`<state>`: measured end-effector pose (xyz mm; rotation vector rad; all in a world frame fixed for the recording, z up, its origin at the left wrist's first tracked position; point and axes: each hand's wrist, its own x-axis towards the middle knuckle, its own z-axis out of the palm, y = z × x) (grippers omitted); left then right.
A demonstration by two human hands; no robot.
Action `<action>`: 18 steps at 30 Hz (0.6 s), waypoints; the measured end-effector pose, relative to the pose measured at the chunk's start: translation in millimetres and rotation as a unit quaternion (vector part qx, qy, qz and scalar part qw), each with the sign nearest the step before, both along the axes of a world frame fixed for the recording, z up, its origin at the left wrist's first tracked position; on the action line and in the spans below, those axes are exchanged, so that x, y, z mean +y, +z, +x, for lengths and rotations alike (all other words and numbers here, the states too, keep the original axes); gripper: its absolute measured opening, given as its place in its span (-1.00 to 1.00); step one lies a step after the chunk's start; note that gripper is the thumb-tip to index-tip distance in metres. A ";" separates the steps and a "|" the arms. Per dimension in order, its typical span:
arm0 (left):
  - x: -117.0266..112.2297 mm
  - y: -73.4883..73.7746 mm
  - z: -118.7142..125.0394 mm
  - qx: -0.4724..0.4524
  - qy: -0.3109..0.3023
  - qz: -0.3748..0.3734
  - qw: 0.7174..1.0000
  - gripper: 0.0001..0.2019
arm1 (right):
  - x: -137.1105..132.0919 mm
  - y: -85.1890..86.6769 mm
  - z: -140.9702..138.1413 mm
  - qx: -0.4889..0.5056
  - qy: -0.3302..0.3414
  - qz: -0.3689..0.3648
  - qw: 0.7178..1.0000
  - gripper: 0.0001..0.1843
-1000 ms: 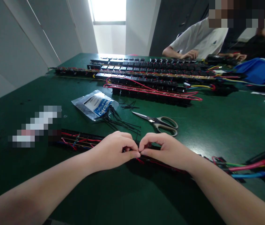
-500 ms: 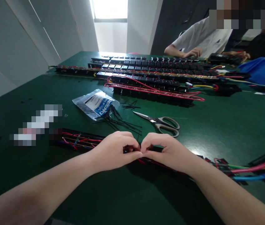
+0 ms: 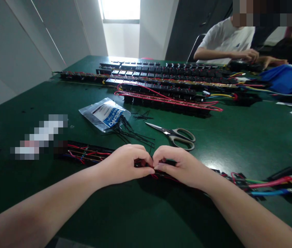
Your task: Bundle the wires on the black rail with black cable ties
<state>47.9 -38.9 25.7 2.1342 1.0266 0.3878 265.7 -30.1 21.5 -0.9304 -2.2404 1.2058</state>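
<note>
My left hand (image 3: 127,162) and my right hand (image 3: 182,167) meet fingertip to fingertip over a long black wired strip (image 3: 91,153). Both are closed in a pinch, thumbs against forefingers. What they pinch is too small and hidden to name. Thin red wires show just under the fingertips. A thin black strand, like a cable tie, stands up right behind them. Beyond my hands, black cable ties (image 3: 133,132) spill from a clear plastic bag (image 3: 104,113) with a blue and white label. Scissors (image 3: 173,133) with grey-beige handles lie partly open behind my right hand.
Several black strips (image 3: 161,74) with wires lie across the back of the green table (image 3: 239,137). Thick red and blue cables (image 3: 272,187) leave the near strip at right. A blue bin (image 3: 285,79) stands far right. Another person (image 3: 226,44) handles a black part there.
My hands stay pinched together at nearly the same spot on the strip. The view shifts slightly. Across the table, the other person's arm has moved right, onto the black part.
</note>
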 end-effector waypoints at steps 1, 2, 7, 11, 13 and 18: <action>0.0 0.0 -0.1 0.000 -0.001 0.000 1.000 -0.90 | 0.2 0.1 0.0 -0.001 0.002 -0.001 1.000 -0.94; 0.1 -0.1 -0.1 -0.002 -0.002 0.002 1.000 -0.90 | 0.4 0.1 0.1 -0.001 0.003 -0.004 1.000 -0.94; 0.2 -0.8 -0.7 -0.023 -0.006 0.009 1.000 -0.92 | 1.6 -0.4 1.4 -0.007 0.007 -0.019 1.000 -0.95; -0.6 -1.0 -1.0 -0.012 -0.016 0.017 1.000 -0.93 | 1.7 -1.1 2.1 -0.003 0.008 -0.021 1.000 -0.96; -1.2 -1.2 -1.0 -0.006 -0.021 0.029 0.999 -0.93 | 1.5 -1.4 2.3 0.000 0.009 -0.023 1.000 -0.96; -2.2 -1.9 -1.1 -0.020 -0.022 0.045 0.999 -0.93 | 1.4 -2.3 2.2 0.014 0.014 -0.018 1.000 -0.96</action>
